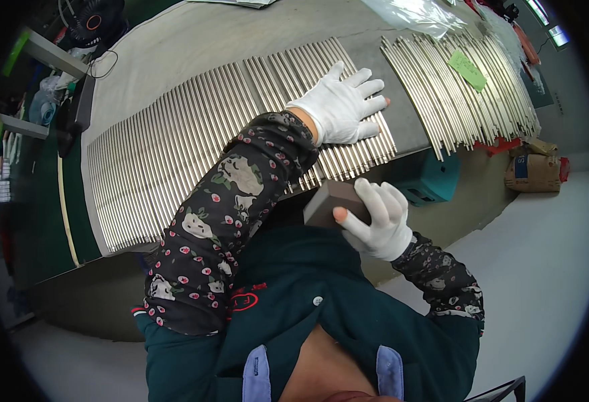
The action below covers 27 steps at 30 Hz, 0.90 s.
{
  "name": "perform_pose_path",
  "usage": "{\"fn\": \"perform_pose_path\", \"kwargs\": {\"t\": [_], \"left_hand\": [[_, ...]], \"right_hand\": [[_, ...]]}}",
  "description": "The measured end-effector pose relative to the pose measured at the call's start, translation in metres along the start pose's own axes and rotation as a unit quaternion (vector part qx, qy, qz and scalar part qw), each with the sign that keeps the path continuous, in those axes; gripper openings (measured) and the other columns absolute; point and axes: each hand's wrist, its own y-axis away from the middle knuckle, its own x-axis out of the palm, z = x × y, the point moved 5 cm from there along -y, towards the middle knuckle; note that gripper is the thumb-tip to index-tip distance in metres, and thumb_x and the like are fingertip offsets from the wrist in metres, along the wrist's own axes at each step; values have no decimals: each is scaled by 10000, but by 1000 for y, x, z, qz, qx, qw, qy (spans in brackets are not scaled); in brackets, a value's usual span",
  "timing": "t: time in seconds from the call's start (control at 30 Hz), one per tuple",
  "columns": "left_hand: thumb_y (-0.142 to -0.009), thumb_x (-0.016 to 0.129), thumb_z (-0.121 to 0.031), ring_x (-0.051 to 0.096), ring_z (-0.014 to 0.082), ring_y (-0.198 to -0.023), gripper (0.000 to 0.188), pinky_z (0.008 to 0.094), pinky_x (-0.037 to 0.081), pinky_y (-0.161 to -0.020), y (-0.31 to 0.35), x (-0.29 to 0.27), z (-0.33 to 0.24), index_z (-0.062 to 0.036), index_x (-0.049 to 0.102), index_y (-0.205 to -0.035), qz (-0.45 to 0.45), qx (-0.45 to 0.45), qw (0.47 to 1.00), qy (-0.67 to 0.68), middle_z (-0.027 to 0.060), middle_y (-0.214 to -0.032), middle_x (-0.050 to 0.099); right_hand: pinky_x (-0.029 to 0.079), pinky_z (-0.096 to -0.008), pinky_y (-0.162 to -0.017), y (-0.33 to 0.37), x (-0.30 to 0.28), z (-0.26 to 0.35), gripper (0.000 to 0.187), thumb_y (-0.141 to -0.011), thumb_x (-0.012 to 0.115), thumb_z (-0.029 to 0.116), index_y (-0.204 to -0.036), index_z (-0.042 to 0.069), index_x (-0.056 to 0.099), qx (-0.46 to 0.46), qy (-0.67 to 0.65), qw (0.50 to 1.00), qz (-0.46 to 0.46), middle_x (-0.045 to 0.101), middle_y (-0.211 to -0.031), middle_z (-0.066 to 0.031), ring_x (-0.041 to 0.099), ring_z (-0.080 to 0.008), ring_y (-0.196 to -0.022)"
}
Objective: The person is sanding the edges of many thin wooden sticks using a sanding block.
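A long row of thin shiny metal rods (pixel 194 127) lies side by side across the table. My left hand (pixel 345 104), in a white glove with a bare fingertip, rests on the rods near the row's right end, its fingers spread. In front of the table edge, my right hand (pixel 381 221), gloved in the same way, grips a brown-grey rectangular block (pixel 331 203) between thumb and fingers. The block is close to the rods' near ends; whether it touches them I cannot tell. My left forearm hides part of the row.
A second batch of rods (pixel 442 94) with a green paper note (pixel 467 70) lies to the right. Below it stands a teal bin (pixel 435 179), with a brown sack (pixel 536 173) farther right. Clear plastic film (pixel 418 15) lies at the back; a black fan (pixel 93 23) stands far left.
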Motion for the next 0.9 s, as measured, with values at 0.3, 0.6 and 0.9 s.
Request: {"fn": "perform_pose_path", "kwargs": {"t": [0.3,0.6,0.9], "left_hand": [[-943,461,-478,191,302,-1449,608,591,167,-1148,15,-27,6,-164,367,-1454,-54,-52,997,11,103,-1549,259],[-919,510,-446,284,318,-1411,613,575,255,-1120,88,-17,27,-133,388,-1431,1,-37,999,4,144,-1527,278],[-915,513,-446,310,309,-1398,604,559,297,-1097,90,-22,27,-126,408,-1417,-5,-39,999,-9,139,-1516,302]], "right_hand": [[486,-332,-696,9,5,7,405,-787,680,156,-1182,200,597,-88,-88,988,93,527,-1120,-162,547,-222,-804],[458,-343,-806,-3,21,0,415,-865,658,235,-1265,225,547,-158,3,983,89,517,-1178,-143,566,-205,-825],[432,-302,-817,-13,24,3,434,-839,687,246,-1254,207,566,-200,28,973,116,513,-1194,-92,541,-169,-947]]}}
